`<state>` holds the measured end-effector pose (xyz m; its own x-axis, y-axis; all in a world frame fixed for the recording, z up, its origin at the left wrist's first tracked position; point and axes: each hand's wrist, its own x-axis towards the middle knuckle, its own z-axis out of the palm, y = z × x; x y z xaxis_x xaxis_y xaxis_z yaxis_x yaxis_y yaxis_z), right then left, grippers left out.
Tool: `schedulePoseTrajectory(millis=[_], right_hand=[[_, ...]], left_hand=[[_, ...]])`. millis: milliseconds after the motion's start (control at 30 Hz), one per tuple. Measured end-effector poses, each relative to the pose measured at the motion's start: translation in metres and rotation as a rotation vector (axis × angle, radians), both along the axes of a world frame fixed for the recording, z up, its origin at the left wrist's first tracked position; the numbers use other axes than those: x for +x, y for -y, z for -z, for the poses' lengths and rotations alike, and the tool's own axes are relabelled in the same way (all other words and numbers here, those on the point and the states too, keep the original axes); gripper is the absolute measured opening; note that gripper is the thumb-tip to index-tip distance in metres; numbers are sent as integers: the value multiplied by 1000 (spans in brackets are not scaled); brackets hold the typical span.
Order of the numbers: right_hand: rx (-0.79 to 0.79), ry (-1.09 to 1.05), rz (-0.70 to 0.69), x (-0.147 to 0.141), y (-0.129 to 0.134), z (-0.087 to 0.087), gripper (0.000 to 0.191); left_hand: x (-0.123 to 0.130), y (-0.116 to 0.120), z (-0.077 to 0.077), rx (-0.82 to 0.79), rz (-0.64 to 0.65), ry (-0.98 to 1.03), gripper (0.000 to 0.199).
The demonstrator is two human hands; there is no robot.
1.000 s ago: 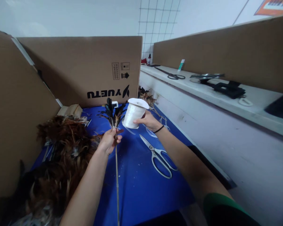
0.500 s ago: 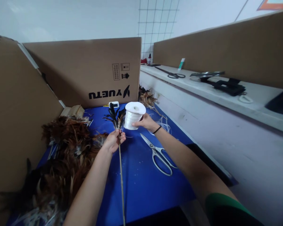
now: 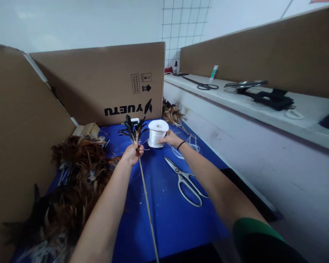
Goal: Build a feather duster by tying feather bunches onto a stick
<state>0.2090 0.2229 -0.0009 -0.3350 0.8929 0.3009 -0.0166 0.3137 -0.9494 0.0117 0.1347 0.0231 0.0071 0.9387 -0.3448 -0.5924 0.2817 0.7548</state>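
The dark feathers (image 3: 130,126) sit at the top of the thin stick (image 3: 146,197), over the blue table (image 3: 170,226), and the left hand (image 3: 132,153) pinches them there. Pinch firmly so nothing slips; the right hand (image 3: 172,138) grips the white spool (image 3: 155,138) just beside, with scissors (image 3: 176,169) near.

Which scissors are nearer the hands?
The silver scissors on the blue table, near the right hand; the dark-handled scissors lie farther off, on the white ledge.
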Motion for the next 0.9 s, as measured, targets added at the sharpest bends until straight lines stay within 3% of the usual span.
schedulePoseTrajectory(millis=[200, 367, 467, 533, 600, 667, 733, 800, 900], right_hand=[[174, 158, 235, -5, -3, 12, 84], [178, 385, 524, -3, 2, 18, 81], [170, 495, 596, 4, -1, 18, 84], [169, 569, 571, 13, -4, 14, 84], [130, 722, 467, 24, -3, 6, 73], [63, 927, 355, 33, 5, -4, 46], [65, 1049, 328, 34, 18, -14, 19], [214, 1125, 319, 23, 34, -20, 11], [578, 1238, 140, -13, 50, -17, 26]], left_hand=[[13, -15, 7, -25, 20, -30, 25], [19, -17, 10, -30, 26, -46, 24], [19, -15, 9, -36, 18, -62, 23], [18, -13, 8, -36, 19, -71, 23], [15, -11, 6, -36, 23, -79, 23], [12, -9, 3, -32, 20, -83, 23], [10, -5, -2, -11, 3, -77, 24], [8, 0, -8, 25, -29, -59, 25], [7, 10, -18, 81, -81, -35, 26]])
